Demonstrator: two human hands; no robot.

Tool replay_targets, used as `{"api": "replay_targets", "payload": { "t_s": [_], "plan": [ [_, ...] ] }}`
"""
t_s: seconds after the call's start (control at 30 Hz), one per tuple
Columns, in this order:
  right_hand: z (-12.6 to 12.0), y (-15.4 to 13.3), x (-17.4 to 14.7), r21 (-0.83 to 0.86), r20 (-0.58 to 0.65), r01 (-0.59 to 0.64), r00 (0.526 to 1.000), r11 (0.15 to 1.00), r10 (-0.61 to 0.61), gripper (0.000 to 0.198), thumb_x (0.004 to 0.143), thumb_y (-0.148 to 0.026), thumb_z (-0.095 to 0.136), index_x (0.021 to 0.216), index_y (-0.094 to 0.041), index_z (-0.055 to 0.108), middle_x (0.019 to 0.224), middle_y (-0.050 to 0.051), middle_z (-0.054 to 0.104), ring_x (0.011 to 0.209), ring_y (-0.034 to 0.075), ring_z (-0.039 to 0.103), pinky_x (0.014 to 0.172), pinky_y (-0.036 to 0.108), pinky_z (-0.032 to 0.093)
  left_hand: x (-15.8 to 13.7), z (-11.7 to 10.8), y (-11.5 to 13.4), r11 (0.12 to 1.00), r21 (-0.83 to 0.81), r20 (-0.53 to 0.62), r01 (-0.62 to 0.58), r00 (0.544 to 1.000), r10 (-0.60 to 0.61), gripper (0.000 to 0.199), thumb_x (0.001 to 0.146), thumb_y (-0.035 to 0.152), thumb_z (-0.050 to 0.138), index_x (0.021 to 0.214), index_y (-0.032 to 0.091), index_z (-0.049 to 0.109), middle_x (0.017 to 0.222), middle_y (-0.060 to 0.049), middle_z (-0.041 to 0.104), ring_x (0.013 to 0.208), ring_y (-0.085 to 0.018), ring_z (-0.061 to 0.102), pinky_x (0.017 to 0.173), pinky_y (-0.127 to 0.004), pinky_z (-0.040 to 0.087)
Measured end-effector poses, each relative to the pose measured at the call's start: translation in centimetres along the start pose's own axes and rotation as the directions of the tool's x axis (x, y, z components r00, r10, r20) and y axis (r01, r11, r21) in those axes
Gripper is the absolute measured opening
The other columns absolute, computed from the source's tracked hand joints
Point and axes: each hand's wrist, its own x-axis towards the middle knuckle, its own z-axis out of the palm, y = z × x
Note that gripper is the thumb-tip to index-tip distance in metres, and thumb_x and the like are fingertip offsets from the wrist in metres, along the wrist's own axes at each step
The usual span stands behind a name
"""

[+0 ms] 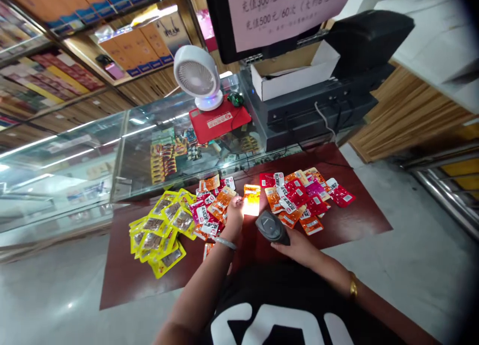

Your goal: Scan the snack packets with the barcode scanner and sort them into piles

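Note:
My left hand [235, 213] is closed on the edge of a small orange snack packet [252, 199], which is brightly lit. In my right hand [295, 245] is a dark grey barcode scanner [272, 227], its head turned toward that packet. Red and orange packets [294, 195] lie in a loose pile right of the lit one. Another mixed pile of red and orange packets [210, 208] sits just left of my left hand. Farther left, several yellow packets with clear windows [160, 230] overlap each other. All of them rest on a dark red tabletop [127, 280].
Behind the tabletop stands a glass display counter [142, 135] with goods inside. On it are a white fan [198, 76], a red mat [220, 121] and a dark cash drawer [299, 113] bearing a white box [295, 76]. A monitor with a pink sign [284, 16] rises above.

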Motion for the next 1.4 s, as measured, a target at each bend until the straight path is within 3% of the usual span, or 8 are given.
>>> {"api": "replay_targets", "payload": {
  "t_s": [0.27, 0.4, 0.47, 0.67, 0.83, 0.97, 1.17, 1.4],
  "plan": [
    [0.8, 0.0, -0.1, -0.053, 0.144, -0.024, 0.989, 0.998, 0.032, 0.053, 0.079, -0.035, 0.079, 0.129, -0.021, 0.067, 0.126, 0.011, 0.075, 0.116, 0.034, 0.069, 0.106, 0.050, 0.050, -1.5, -7.0, -0.1, 0.999, 0.041, -0.142, 0.024, 0.990, -0.018, 0.032, 0.078, 0.047, 0.069, 0.087, 0.021, 0.052, 0.065, 0.006, 0.053, 0.059, -0.011, 0.052, 0.061, -0.025, 0.044],
    [0.8, 0.5, 0.0, -0.025, 0.109, -0.026, 0.994, 0.999, 0.029, 0.054, 0.078, -0.037, 0.080, 0.127, -0.020, 0.068, 0.124, 0.011, 0.076, 0.114, 0.034, 0.070, 0.105, 0.051, 0.050, -1.3, -11.2, 0.4, 0.858, 0.513, -0.405, -0.009, 0.879, 0.251, 0.030, 0.081, 0.040, 0.069, 0.100, 0.019, 0.058, 0.097, -0.006, 0.067, 0.097, -0.024, 0.063, 0.092, -0.042, 0.049],
    [0.7, 0.9, 0.1, -0.012, 0.072, -0.029, 0.997, 1.000, 0.029, 0.055, 0.077, -0.036, 0.080, 0.128, -0.020, 0.068, 0.126, 0.012, 0.075, 0.117, 0.034, 0.069, 0.107, 0.051, 0.049, -1.0, -11.2, 0.7, 0.701, 0.713, -0.378, -0.022, 0.830, 0.410, 0.035, 0.082, 0.037, 0.069, 0.110, 0.018, 0.059, 0.113, -0.011, 0.067, 0.115, -0.030, 0.058, 0.105, -0.049, 0.042],
    [0.0, 2.0, 0.4, 0.030, -0.055, -0.068, 0.996, 0.997, 0.069, 0.057, 0.077, -0.037, 0.077, 0.130, -0.018, 0.065, 0.127, 0.014, 0.074, 0.121, 0.036, 0.067, 0.108, 0.053, 0.047, 1.5, -1.9, 1.4, 0.488, 0.795, 0.162, -0.360, 0.902, 0.401, 0.029, 0.088, 0.031, 0.066, 0.115, 0.019, 0.064, 0.116, -0.011, 0.069, 0.113, -0.027, 0.061, 0.103, -0.042, 0.044],
    [-0.9, 2.5, 0.2, 0.049, -0.129, -0.097, 0.986, 0.994, 0.102, 0.047, 0.077, -0.040, 0.076, 0.120, -0.021, 0.069, 0.117, 0.012, 0.079, 0.115, 0.036, 0.070, 0.103, 0.051, 0.052, 5.4, 8.1, 3.8, 0.310, 0.783, 0.460, -0.539, 0.838, 0.294, 0.047, 0.088, 0.033, 0.066, 0.132, 0.020, 0.060, 0.133, -0.013, 0.063, 0.123, -0.028, 0.055, 0.106, -0.039, 0.042],
    [-1.2, 2.9, -0.4, 0.049, -0.171, -0.121, 0.977, 0.991, 0.128, 0.050, 0.078, -0.039, 0.074, 0.123, -0.020, 0.066, 0.120, 0.013, 0.077, 0.117, 0.035, 0.069, 0.103, 0.049, 0.053, 8.1, 12.2, 6.2, 0.199, 0.782, 0.569, -0.591, 0.807, 0.161, 0.057, 0.085, 0.029, 0.069, 0.140, 0.018, 0.056, 0.141, -0.018, 0.057, 0.132, -0.033, 0.048, 0.109, -0.045, 0.038],
    [-1.4, 3.1, -0.7, 0.059, -0.173, -0.151, 0.972, 0.987, 0.159, 0.054, 0.077, -0.040, 0.074, 0.125, -0.018, 0.065, 0.119, 0.015, 0.078, 0.115, 0.037, 0.070, 0.102, 0.052, 0.053, 9.8, 11.5, 6.1, 0.296, 0.783, 0.557, -0.547, 0.829, 0.057, 0.050, 0.067, 0.030, 0.086, 0.111, 0.015, 0.066, 0.117, -0.019, 0.070, 0.121, -0.035, 0.060, 0.105, -0.044, 0.041],
    [-1.5, 2.2, 0.3, 0.060, -0.104, -0.138, 0.984, 0.989, 0.144, 0.051, 0.075, -0.041, 0.076, 0.120, -0.017, 0.067, 0.118, 0.015, 0.077, 0.115, 0.037, 0.070, 0.103, 0.052, 0.051, 8.7, 5.5, 2.8, 0.617, 0.701, 0.431, -0.357, 0.902, 0.033, 0.022, 0.082, 0.030, 0.073, 0.097, 0.018, 0.061, 0.085, -0.004, 0.073, 0.074, -0.017, 0.068, 0.069, -0.026, 0.050]
  ]
}}
